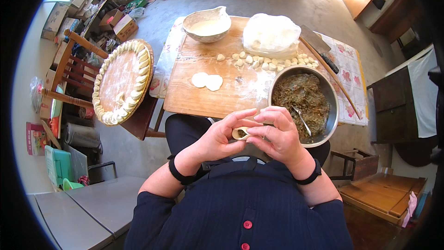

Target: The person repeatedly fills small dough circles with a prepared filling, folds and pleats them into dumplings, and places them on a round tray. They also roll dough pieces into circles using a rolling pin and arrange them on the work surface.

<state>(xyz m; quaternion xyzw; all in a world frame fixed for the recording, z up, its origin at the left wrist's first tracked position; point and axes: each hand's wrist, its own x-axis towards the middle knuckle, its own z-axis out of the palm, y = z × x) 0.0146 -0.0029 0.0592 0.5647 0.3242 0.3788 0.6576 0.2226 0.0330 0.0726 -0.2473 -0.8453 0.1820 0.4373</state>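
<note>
Between my left hand (225, 135) and my right hand (279, 133) is a partly closed dumpling (240, 133), held by both above my lap, its dark filling showing at the left end. The fingers of my right hand pinch the wrapper's edge. Just right of it, a steel bowl (334, 111) holds minced filling (298, 93) with a metal spoon (302, 121) stuck in. Two flat dough wrappers (199, 80) lie overlapping on the wooden board (187, 100). Farther back are small dough pieces (256, 59) beside a white plastic bag (270, 34).
A bowl of flour (208, 29) stands at the board's back left. To the right lie a rolling pin (329, 73) and a cleaver (314, 38). A round wicker tray (150, 73) ringed with dumplings rests on a chair (74, 71) at left.
</note>
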